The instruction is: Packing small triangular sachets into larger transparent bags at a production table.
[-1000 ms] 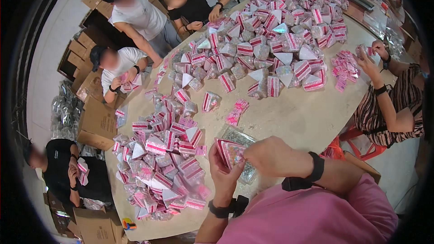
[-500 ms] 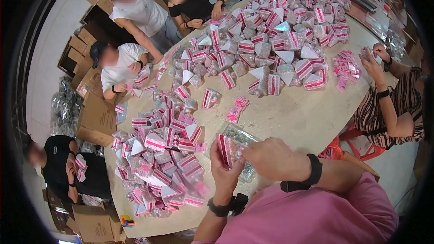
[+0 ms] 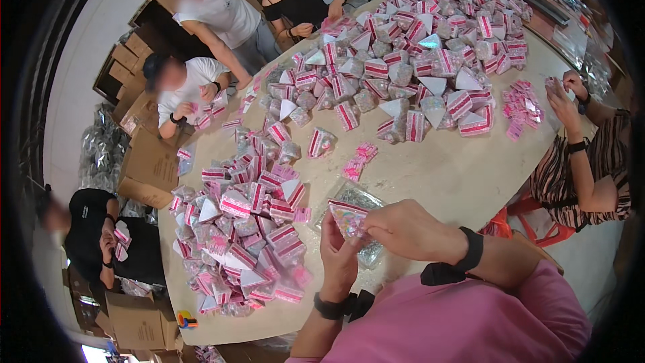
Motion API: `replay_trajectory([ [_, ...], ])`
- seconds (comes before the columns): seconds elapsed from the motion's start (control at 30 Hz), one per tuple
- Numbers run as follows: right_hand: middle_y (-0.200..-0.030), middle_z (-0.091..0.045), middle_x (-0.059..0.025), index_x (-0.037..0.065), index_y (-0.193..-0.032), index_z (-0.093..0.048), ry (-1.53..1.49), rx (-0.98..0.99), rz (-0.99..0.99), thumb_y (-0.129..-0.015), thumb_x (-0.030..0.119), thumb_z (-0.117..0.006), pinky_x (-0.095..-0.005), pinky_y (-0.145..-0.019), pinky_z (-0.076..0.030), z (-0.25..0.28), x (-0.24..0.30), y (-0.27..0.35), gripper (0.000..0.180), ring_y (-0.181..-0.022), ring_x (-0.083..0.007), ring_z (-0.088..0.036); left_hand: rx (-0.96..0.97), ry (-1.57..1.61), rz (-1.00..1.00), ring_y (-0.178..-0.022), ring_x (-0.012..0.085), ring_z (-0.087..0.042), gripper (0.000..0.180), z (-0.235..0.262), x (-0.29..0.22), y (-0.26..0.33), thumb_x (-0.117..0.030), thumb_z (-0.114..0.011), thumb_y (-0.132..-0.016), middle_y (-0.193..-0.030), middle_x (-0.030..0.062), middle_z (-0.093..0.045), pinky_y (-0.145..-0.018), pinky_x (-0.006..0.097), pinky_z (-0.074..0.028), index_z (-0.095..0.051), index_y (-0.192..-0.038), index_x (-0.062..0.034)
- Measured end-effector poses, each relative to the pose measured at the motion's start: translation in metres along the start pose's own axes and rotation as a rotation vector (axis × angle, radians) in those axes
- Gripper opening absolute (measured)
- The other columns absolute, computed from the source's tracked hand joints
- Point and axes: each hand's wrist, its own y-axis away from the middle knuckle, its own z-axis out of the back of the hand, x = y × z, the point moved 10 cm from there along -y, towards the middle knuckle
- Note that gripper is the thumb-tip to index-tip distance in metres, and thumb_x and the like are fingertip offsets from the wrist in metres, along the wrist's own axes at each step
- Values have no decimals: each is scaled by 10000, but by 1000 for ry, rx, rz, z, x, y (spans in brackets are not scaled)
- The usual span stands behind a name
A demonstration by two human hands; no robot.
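In front of me, my left hand (image 3: 338, 255) grips a small cake-slice-shaped packet (image 3: 349, 218) by its left side. The packet has a pink, white and red striped band along its top and a clear part with colourful bits inside. My right hand (image 3: 411, 230) is closed at the packet's right corner, its fingertips pinching the edge. Beneath both hands lies a stack of clear plastic bags (image 3: 361, 195), partly covered by them. Just beyond it sits a small pile of pink cards (image 3: 361, 160).
A heap of similar packets (image 3: 245, 242) covers the table's left side; a larger heap (image 3: 403, 60) fills the far side. Pink cards (image 3: 523, 104) lie at the right. Several people work around the table (image 3: 463, 161). A tape roll (image 3: 186, 319) sits near the left edge.
The packet has turned in my hands, its striped band now tilted flatter along the top. My right hand stays at its corner. The whole view has shifted slightly.
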Motion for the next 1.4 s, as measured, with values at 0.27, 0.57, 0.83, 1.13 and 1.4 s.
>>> replay_trajectory([
  [0.27, -768, -611, -158, 25, -840, -621, -86, -47, -14, -830, 126, -519, -404, -625, -473, 7, 3, 7, 144, -720, -353, -601, -19, 32, -55, -1102, 191, -516, 676, 1, -2, 4, -112, -691, -754, -1191, 93, -493, -950, 347, -437, -319, -1312, -27],
  [0.57, -772, -606, -151, 27, -848, -601, 8, -67, 23, -830, 105, -514, -411, -619, -473, 5, 6, 13, 119, -718, -347, -600, -90, -78, -234, -1126, 195, -480, 705, 2, -18, 10, -67, -720, -733, -1212, 97, -454, -961, 335, -415, -305, -1302, -35],
  [0.83, -720, -602, -205, -4, -783, -566, 12, -100, 65, -849, 137, -485, -467, -589, -467, 9, 12, 15, 176, -690, -386, -605, -120, -160, -310, -1157, 217, -478, 711, 3, -23, 14, -68, -693, -720, -1291, 114, -429, -972, 352, -424, -304, -1315, -32],
  [1.13, -729, -583, -157, 30, -811, -571, 45, -132, 69, -804, 74, -512, -430, -581, -458, 6, 10, 16, 74, -682, -358, -587, -115, -137, -264, -1090, 195, -520, 536, 9, -22, 10, -19, -540, -768, -1217, 114, -495, -923, 340, -440, -352, -1270, -22],
  [1.4, -749, -626, -181, 22, -835, -578, 72, -75, 36, -847, 122, -478, -467, -620, -472, -3, 15, 10, 141, -713, -375, -613, -129, -34, -280, -1065, 204, -537, 642, 14, -28, 4, -230, -722, -763, -1155, 119, -525, -927, 331, -435, -385, -1256, 6],
])
